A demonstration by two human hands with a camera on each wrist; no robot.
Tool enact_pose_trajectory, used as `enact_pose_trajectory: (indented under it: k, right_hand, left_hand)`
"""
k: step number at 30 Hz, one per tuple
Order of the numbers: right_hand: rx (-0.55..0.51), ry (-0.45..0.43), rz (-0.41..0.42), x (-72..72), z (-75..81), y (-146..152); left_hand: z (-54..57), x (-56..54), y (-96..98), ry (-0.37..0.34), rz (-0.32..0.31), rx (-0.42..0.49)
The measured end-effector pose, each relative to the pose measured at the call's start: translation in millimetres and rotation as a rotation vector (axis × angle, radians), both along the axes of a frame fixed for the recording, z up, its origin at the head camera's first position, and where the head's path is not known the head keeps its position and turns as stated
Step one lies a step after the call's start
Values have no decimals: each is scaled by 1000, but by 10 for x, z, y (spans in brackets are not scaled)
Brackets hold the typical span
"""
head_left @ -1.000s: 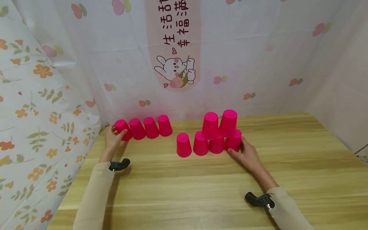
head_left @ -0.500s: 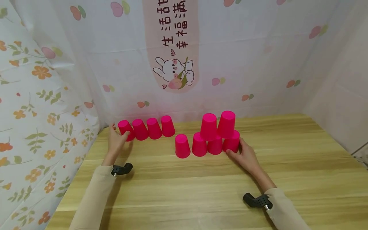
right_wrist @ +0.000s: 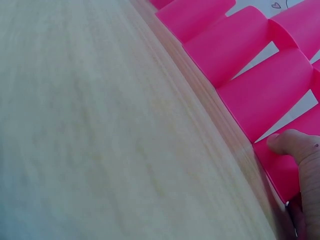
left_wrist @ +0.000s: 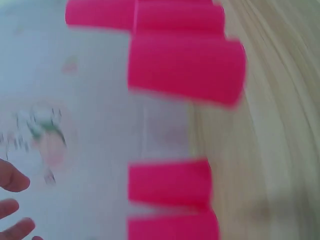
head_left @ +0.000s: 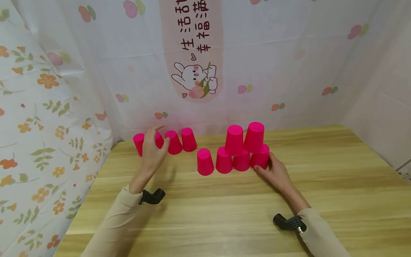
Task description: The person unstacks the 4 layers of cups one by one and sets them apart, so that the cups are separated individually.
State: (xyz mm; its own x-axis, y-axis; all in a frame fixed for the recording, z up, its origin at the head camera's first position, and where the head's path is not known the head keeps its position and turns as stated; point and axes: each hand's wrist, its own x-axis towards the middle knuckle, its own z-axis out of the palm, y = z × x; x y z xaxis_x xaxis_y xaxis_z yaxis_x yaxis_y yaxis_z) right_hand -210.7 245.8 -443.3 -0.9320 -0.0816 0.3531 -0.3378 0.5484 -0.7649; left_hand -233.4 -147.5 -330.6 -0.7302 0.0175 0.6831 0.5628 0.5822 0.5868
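1. Covering most of the 2nd bright pink, tapered, plastic-looking cup (head_left: 158, 141) in the back row, the left hand (head_left: 153, 149) also hides the right side of the 1st.
2. Only the thumb and back of the right hand (head_left: 277, 174) show well; its other fingers go largely out of sight behind the last cup (head_left: 261, 159) of the lower row.
3. From the head view, the upper cups (head_left: 234, 140) overlap the tops of those beneath them.
4. Blur softens the left wrist view, where cups are cut off at top and bottom and only fingertips (left_wrist: 14, 179) enter from the left.
5. Left fingers are spread, thumb well apart from the index finger; whether they touch a cup I cannot tell.
6. Right thumb and fingers pinch that last cup, the thumb low on its near side.
7. All 10 cups stand mouth down on the pale wood-grain table (head_left: 199, 214): 4 near its back edge, towards the back left corner, and 6 right of them, as 4 below and 2 above.
8. Behind, the white printed cloth (head_left: 135, 82) has its writing cut off at the top; the table's front corners are out of frame.
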Motion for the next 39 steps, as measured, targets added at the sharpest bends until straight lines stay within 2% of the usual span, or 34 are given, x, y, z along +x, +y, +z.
enact_pose_trajectory:
  k: [6, 11, 14, 19, 23, 28, 31, 35, 39]
  right_hand:
    - [21, 1, -9, 10, 0, -13]
    - [31, -5, -33, 17, 22, 4]
    - [30, -1, -36, 19, 17, 5]
    - [40, 10, -38, 14, -10, -9]
    - [42, 19, -36, 6, -6, -19]
    - [42, 10, -29, -10, -2, -23]
    - [36, 10, -21, -14, -3, -20]
    - [28, 11, -11, -11, 8, -18]
    - [28, 4, -9, -14, 13, -19]
  left_hand:
    - [122, 41, 444, -86, -184, -73]
    - [226, 32, 891, -267, -342, -195]
    - [239, 25, 1117, -388, -387, -209]
    - [194, -32, 1346, -481, -417, -141]
    - [175, -57, 1434, -466, -417, -154]
    - [151, -57, 1486, -386, -398, -210]
    - [149, -65, 1502, -357, -415, -200]
    - [157, -69, 1487, -358, -434, -155]
    - [181, -64, 1427, -358, -412, -129]
